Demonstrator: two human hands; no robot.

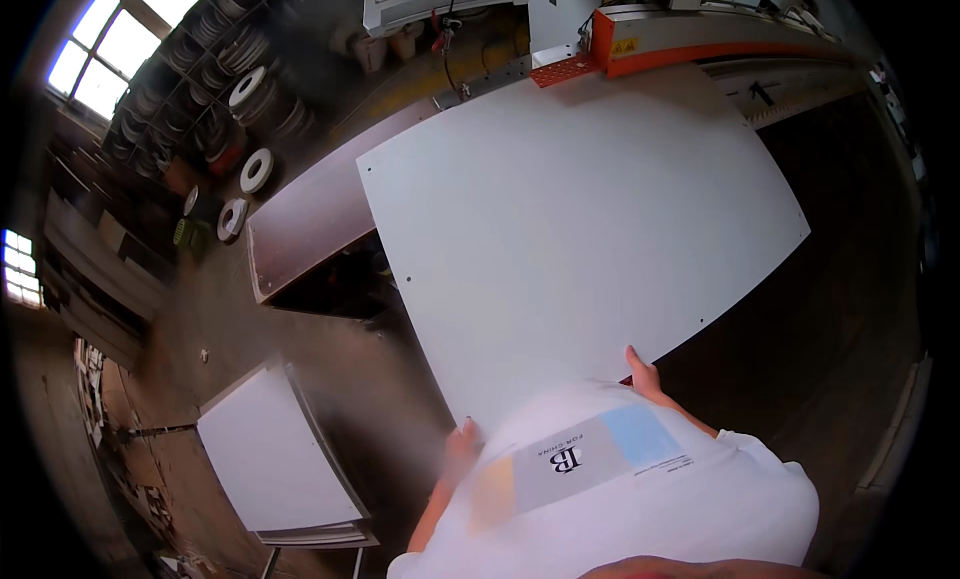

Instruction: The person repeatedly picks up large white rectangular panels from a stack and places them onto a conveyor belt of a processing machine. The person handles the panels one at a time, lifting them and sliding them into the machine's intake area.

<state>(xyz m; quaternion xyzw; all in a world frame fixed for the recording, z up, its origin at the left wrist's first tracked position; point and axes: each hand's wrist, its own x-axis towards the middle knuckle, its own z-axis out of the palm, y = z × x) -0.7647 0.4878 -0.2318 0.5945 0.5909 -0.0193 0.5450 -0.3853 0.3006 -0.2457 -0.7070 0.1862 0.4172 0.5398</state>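
A large white panel (580, 219) with small dark holes near its edges lies flat in front of me. Its far edge reaches the orange-trimmed guard of a long machine (700, 54). At the panel's near left corner, my left hand (462, 449) grips the edge with the thumb on top, partly blurred. My right hand (643, 371) holds the near edge farther right, its thumb resting on the upper face. The other fingers of both hands are hidden beneath the board or out of sight.
A brown tabletop (315, 214) extends under the panel's left side. At lower left, a stack of white panels (275, 454) rests on a metal-legged stand. Rolls of strip material (257, 171) stand on the floor, and a rack of similar coils (205, 64) lines the far left.
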